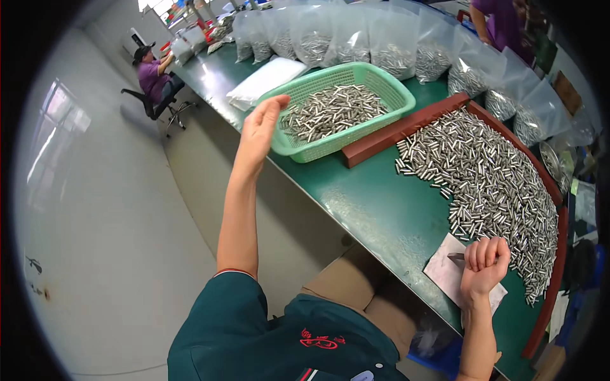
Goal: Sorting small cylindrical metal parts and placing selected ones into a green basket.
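My left hand (pixel 259 129) is at the left end of a green plastic basket (pixel 400 94), beside its rim. Seen edge-on, its fingers look stretched out, and no object shows in them. Inside the basket lie many short metal pins (pixel 343 108). My right hand (pixel 484 270) is closed in a fist around a small dark flat tool (pixel 455 256), whose tip sticks out on the left; the rest is hidden. Beneath that hand lies a pale sheet of paper (pixel 445 267). Next to it spreads a large heap of loose metal pins (pixel 489 178).
Reddish-brown bars (pixel 381 138) border the heap on the green table (pixel 375 197). Clear bags of metal parts (pixel 391 47) line the back. A white stack of plastic bags (pixel 267 79) lies beside the basket. A seated person (pixel 152 76) works far left; another person (pixel 499 22) is at back right.
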{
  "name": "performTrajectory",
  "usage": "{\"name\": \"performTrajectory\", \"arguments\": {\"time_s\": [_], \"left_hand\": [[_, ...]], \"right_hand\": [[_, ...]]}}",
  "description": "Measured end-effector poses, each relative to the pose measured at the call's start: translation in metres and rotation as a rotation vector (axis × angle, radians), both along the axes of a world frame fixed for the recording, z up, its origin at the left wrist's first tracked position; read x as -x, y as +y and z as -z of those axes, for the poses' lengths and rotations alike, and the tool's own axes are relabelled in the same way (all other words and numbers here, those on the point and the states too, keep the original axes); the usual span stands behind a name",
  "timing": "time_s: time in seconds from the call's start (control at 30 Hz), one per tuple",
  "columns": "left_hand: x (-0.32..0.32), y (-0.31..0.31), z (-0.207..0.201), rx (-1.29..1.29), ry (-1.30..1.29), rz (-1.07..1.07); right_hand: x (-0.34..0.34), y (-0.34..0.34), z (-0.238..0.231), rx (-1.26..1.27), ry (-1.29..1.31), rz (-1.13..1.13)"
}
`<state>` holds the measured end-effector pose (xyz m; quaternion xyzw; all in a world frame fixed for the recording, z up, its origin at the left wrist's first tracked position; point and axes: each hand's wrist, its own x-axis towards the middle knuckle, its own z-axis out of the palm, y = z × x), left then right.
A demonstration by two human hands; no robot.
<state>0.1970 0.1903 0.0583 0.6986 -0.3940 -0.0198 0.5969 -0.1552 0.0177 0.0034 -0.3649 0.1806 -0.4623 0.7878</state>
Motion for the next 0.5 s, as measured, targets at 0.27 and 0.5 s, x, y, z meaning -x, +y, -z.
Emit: {"name": "performTrajectory", "arguments": {"time_s": [0.27, 0.5], "left_hand": [[0.012, 0.136, 0.013, 0.431, 0.787, -0.020], [0.019, 0.219, 0.043, 0.466, 0.811, -0.380]], "right_hand": [[-0.003, 0.005, -0.001, 0.026, -0.016, 0.042], [-0.001, 0.001, 0.001, 0.042, 0.022, 0.036]]}}
